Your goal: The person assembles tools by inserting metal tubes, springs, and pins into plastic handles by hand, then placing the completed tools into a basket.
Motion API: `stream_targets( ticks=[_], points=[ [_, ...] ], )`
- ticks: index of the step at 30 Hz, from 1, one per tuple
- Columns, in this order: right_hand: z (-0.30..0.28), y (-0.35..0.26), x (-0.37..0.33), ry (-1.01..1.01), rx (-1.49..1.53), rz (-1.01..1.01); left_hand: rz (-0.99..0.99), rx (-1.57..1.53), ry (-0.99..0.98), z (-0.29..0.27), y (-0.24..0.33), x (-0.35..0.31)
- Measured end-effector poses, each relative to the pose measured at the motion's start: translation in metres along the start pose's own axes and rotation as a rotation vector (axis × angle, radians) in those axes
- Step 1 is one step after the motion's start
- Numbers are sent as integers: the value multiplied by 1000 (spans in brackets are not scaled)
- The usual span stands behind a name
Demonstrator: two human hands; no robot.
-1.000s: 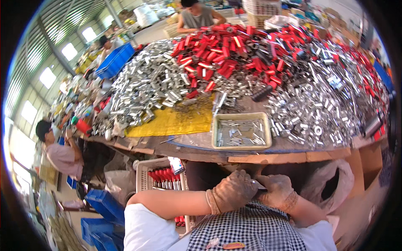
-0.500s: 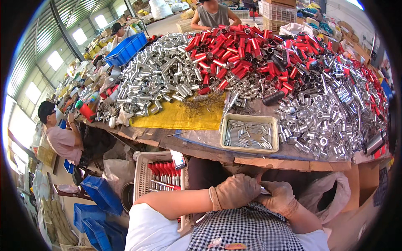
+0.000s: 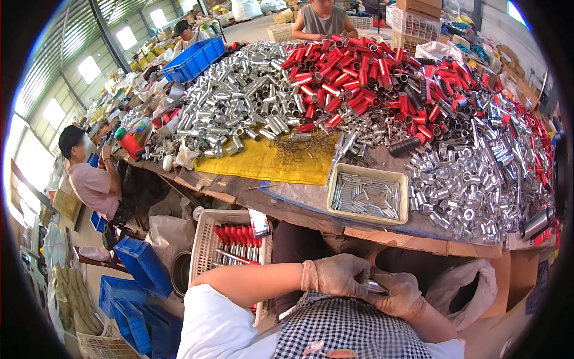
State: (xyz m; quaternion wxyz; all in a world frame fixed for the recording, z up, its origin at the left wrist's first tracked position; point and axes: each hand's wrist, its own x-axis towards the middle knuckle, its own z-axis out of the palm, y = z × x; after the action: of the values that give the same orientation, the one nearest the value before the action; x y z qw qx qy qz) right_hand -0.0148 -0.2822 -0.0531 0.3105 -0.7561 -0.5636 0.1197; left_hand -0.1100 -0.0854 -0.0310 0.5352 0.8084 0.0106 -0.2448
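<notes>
In front of my checked apron (image 3: 353, 329), both hands are together, in worn brownish gloves. My left hand (image 3: 339, 275) is closed, its fingers curled against a shiny metal piece (image 3: 376, 287). My right hand (image 3: 399, 294) grips the same piece from the other side. Only a short bright, rounded part of it shows between the gloves, so its full shape is hidden. Beyond my left forearm, a cream plastic basket (image 3: 202, 242) holds several red-handled tools (image 3: 236, 235) with metal shafts.
On the table, a cream tray (image 3: 366, 218) holds thin metal pins (image 3: 359, 192). Behind it lie a yellow sheet (image 3: 263, 164), silver tubes (image 3: 227, 102), red tubes (image 3: 341, 78) and metal sockets (image 3: 460, 185). Blue bins (image 3: 140, 263) stand at left. Two co-workers (image 3: 92, 185) (image 3: 323, 21) sit around the table.
My hands have shifted slightly lower and turned, and more of the shiny metal piece now shows between them. The whole view has moved a little, with the table sliding to the right.
</notes>
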Motion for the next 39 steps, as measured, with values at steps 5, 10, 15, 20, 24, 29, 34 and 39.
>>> stream_targets(
  ticks=[5, 10, 15, 20, 24, 29, 34, 39],
  points=[
    [-2, 0, 6, -14, -17, -50, 92, 159, 141, 11, -1, -3],
    [-1, 6, 8, -54, 7, -14, 304, 189, 258, 22, -22, 5],
    [2, 4, 9, -46, 7, 26, 272, 583, 300, 30, -28, 14],
    [4, 2, 8, -86, 87, 83, 545, 617, 436, 30, -42, 17],
    [-4, -2, 11, -126, 78, 84, 380, 534, 362, 27, -30, 15],
    [-9, -7, 15, -99, -78, -13, 399, 202, 502, 38, -41, 21],
    [-9, 1, 19, -128, -108, -51, 369, 219, 544, 36, -40, 18],
    [-2, 7, 15, -131, -121, -57, 496, 301, 693, 44, -53, 22]
  ],
)
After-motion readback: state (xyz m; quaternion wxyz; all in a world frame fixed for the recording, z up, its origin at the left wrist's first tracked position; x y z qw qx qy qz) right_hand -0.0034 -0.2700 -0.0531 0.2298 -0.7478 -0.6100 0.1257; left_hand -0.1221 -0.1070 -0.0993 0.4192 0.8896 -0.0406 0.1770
